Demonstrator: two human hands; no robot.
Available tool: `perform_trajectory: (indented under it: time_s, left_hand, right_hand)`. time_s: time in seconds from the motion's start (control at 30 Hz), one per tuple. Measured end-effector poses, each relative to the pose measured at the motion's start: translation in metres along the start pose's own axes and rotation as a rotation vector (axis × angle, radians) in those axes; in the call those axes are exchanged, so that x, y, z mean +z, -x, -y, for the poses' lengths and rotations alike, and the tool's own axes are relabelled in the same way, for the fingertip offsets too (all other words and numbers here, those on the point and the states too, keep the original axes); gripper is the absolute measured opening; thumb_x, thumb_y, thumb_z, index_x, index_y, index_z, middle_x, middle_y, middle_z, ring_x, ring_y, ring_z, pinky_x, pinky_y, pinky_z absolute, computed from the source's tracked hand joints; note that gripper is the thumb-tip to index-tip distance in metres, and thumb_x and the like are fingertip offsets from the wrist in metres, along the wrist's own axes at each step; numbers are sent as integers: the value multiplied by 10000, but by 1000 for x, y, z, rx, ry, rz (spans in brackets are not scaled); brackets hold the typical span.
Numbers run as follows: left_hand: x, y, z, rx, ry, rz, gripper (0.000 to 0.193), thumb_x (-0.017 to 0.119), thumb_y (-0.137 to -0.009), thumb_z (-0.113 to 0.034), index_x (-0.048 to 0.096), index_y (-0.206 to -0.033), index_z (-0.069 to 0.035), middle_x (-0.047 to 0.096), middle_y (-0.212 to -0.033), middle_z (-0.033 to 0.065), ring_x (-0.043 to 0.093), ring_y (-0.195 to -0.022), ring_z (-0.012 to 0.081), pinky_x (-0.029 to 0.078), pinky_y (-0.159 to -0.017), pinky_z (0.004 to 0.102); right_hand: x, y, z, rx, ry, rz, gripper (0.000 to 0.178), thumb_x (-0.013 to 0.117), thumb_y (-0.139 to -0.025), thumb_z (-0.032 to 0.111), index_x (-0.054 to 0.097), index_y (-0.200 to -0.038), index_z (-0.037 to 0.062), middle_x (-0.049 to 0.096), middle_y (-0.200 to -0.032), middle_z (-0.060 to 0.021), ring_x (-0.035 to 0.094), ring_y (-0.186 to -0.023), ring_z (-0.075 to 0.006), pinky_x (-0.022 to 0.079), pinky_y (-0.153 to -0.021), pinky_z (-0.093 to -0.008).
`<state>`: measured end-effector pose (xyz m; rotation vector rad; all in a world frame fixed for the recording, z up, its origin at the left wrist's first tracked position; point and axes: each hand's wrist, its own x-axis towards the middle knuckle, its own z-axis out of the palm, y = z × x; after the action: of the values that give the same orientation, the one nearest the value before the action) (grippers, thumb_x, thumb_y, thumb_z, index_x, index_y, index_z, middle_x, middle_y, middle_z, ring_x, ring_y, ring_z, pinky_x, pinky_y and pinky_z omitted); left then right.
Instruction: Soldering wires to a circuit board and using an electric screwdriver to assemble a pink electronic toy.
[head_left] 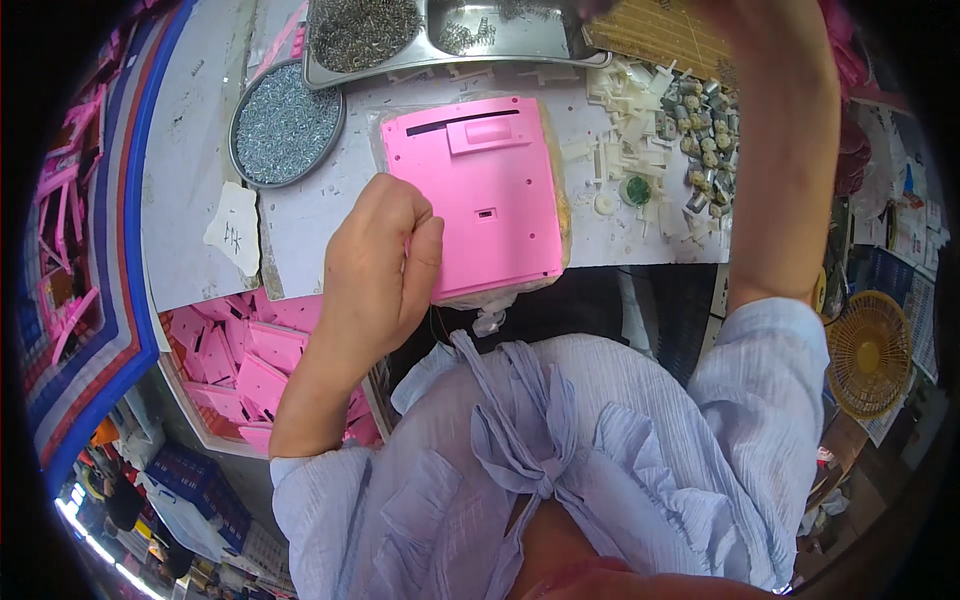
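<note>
The pink panel lies flat on a pad with clear plastic around it, at the near edge of the white bench. It has a long dark slit at the far end, a raised bar below that and a tiny hole near the middle. The left hand is curled up at the panel's left side. I cannot tell if its grip pinches the panel. The right hand is way up at the top, partly cut off, so I cannot tell about its grip.

Left of the panel are a round dish full of tiny shiny bits and a torn paper. Past it is a metal tray with springs. On the right are white plastic parts and small metal parts. Lower left, a box holds more pink pieces.
</note>
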<state>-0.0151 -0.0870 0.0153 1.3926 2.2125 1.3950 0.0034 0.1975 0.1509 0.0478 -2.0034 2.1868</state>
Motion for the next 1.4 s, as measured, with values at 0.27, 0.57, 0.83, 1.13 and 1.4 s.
perform_trajectory:
  time_s: [0.27,0.57,0.83,1.13,1.4]
  left_hand:
    - [16,-10,1,30,18,15,76,722,-810,-61,677,-871,-53,643,-847,75,627,-743,254,474,-653,372]
    - [41,-29,5,294,-283,7,122,765,-776,-131,708,-874,-86,618,-792,33,604,-716,208,422,-631,344]
    - [47,-34,6,398,-432,126,238,778,-765,-169,699,-970,-78,642,-848,40,611,-732,201,417,-640,351]
    - [39,-23,-9,277,-121,63,231,813,-736,-155,669,-890,-63,625,-765,66,590,-675,219,393,-626,350]
    - [17,-10,-13,286,-196,176,111,742,-778,-46,648,-832,-71,617,-752,65,578,-660,233,385,-630,359]
  right_hand:
    - [49,93,-90,-313,-184,-72,283,590,-905,170,491,-1133,36,433,-590,0,383,-469,-110,328,-464,-289]
    - [47,93,-93,-338,-170,-46,285,584,-929,219,498,-1161,77,443,-609,7,405,-505,-107,334,-518,-286]
    - [31,99,-66,-411,-48,52,324,547,-949,305,502,-1201,107,431,-623,47,413,-526,-92,354,-584,-294]
    - [37,107,-57,-423,-124,124,309,584,-964,350,490,-1181,151,482,-640,62,478,-535,-70,388,-585,-263]
    - [51,114,-51,-397,-159,34,283,611,-946,360,490,-1132,185,517,-638,78,501,-521,-65,399,-554,-254]
